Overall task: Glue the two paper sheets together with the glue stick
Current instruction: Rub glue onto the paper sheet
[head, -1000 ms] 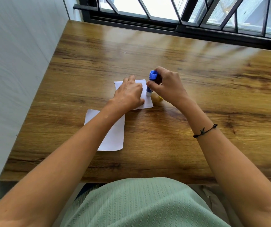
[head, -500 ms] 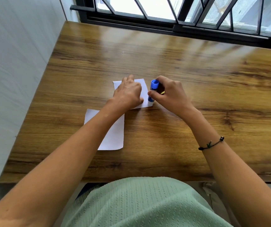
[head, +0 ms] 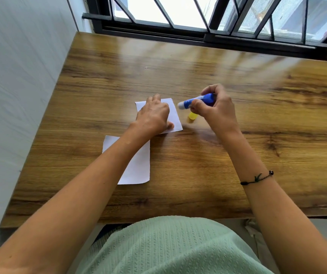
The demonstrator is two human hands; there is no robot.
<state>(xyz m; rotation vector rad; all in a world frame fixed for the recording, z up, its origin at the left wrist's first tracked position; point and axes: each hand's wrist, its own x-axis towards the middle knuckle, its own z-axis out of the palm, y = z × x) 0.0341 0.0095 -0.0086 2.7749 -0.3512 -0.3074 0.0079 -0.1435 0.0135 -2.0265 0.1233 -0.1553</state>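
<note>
Fingers and thumb of the right hand point(head: 216, 111) curl around the blue glue stick point(head: 197, 100), pinching its barrel so that it lies nearly level, lifted off the wood, with its whitish tip pointing toward the left of the frame. That tip hangs just beside the right edge of the upper paper sheet point(head: 173, 115), apart from it. Below the barrel, just under the thumb, a small yellow cap point(head: 192, 116) stands on the wooden table point(head: 237, 155), near the sheet's right edge and not touching it.

Over on the left hand point(head: 153, 115), the fingers are bent, knuckles up, with the tips pressing down on the upper paper sheet at centre frame; the thumb tip shows at the sheet's lower edge. A second paper sheet point(head: 137, 169) lies flat lower and to the left, partly hidden by the left forearm, its upper right corner close to the first sheet; whether the two touch cannot be told.

A dark cord bracelet point(head: 257, 177) circles the right wrist. Black window bars point(head: 210, 20) cross the top of the frame, and a pale wall point(head: 20, 76) fills the left.
</note>
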